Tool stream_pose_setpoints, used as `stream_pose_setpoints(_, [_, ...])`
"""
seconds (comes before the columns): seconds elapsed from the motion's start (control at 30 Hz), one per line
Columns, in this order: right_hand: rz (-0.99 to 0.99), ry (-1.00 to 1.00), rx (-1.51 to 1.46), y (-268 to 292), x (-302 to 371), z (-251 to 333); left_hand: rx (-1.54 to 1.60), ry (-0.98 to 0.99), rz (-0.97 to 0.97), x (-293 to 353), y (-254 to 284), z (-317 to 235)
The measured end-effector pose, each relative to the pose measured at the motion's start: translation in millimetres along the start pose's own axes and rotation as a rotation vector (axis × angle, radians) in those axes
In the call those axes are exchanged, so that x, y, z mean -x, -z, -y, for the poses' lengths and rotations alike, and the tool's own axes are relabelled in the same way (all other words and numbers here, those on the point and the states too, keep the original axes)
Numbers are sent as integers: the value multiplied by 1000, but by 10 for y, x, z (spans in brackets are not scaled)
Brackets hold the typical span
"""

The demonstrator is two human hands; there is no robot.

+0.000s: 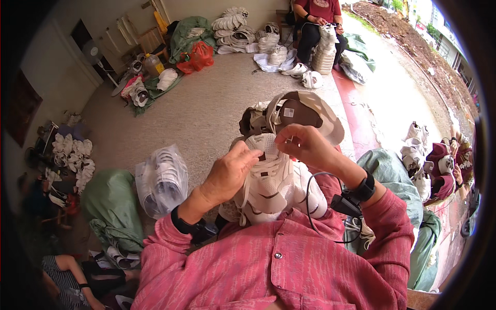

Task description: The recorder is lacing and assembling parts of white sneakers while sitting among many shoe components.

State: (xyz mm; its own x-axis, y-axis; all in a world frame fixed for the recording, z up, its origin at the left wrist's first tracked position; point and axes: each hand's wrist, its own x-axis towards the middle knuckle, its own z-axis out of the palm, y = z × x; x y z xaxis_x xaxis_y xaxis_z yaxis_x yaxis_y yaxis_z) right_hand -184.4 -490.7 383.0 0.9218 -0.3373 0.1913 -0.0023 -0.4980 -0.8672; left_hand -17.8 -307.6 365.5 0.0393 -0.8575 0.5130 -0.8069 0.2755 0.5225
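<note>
A white mesh sneaker upper [266, 199] rests on my lap, its tongue pointing away from me. A pale shoelace [247, 188] runs across its eyelets and hangs down on the left side. My left hand [227, 170] is closed at the left of the tongue, fingers pinching the shoelace. At the right of the tongue, my right hand [310, 150] is closed too, thumb and fingertips pinched on the lace. Just beyond the hands stands a beige and brown shoe upper [330, 121], its dark lining and a white label showing.
A clear plastic bag of shoe uppers [163, 181] stands on the left by a green sack [113, 204]. Another green sack [385, 170] lies on the right. Ahead, a seated person [323, 26] handles a stack of shoe uppers [325, 54]. A black cable [310, 191] loops near my right wrist.
</note>
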Motion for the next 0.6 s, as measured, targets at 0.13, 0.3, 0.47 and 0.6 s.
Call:
stream_pose_setpoints(0.13, [-73,116,243,-30,-109,-73,-37,41,13,11,-26,-9])
stream_pose_setpoints(0.3, [-3,513,340,-166,-298,-62,380,471,-245,61,69,-180])
stream_pose_setpoints(0.47, [172,483,622,-339,-415,-2,439,530,-252,263,330,-153])
stream_pose_setpoints(0.6, [203,438,772,-440,-447,47,436,535,-166,369,451,-227])
